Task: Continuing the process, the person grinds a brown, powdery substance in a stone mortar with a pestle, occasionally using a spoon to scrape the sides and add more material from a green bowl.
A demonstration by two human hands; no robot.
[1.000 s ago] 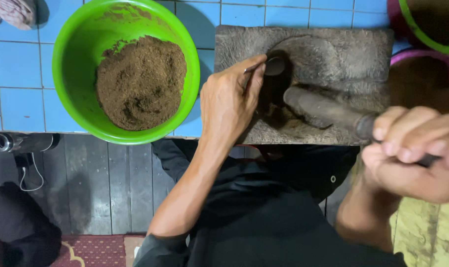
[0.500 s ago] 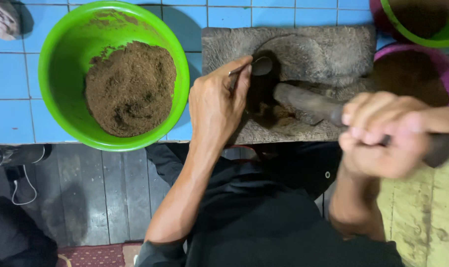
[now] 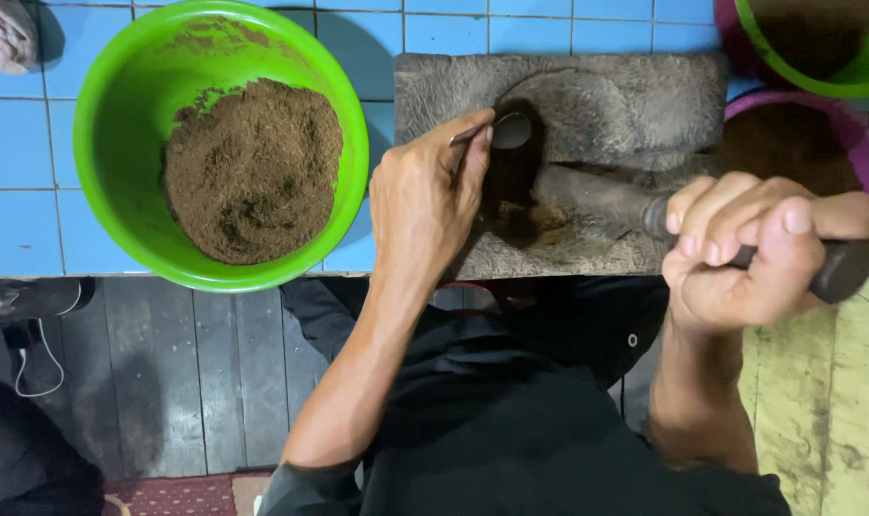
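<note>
Look at the stone grinding slab [image 3: 587,105] up at twelve o'clock on the blue tiled counter [image 3: 23,143]. The left hand [image 3: 425,205] has its fingers pinched narrow round the handle of a small metal spoon [image 3: 506,129], the bowl of it sitting at the dark hollow in the slab. A second ago that spoon lay a touch lower against the stone; now its bowl is lifted clear to the upper edge of the hollow, and the hand has barely shifted. The right hand [image 3: 750,253] has moved more: it has come in from three o'clock toward the slab, fist wrapped fully round the dark handle of the stone pestle [image 3: 597,196], knuckles up. The pestle's thick end lies on the slab just beside a smear of brown paste [image 3: 530,220]. So I'd say scraping and grinding are going on together here, spoon feeding, pestle crushing.

At ten o'clock stands the big green plastic bowl [image 3: 119,124], holding a heap of brown ground powder [image 3: 253,167], untouched. At two o'clock a pink bowl [image 3: 860,143] with dark contents sits under another green bowl's rim [image 3: 836,81]. A bit of striped cloth [image 3: 9,33] shows in the far corner at eleven. No packages, labels or signs anywhere I can see. A white cable [image 3: 33,368] trails over the dark floorboards at eight o'clock.
</note>
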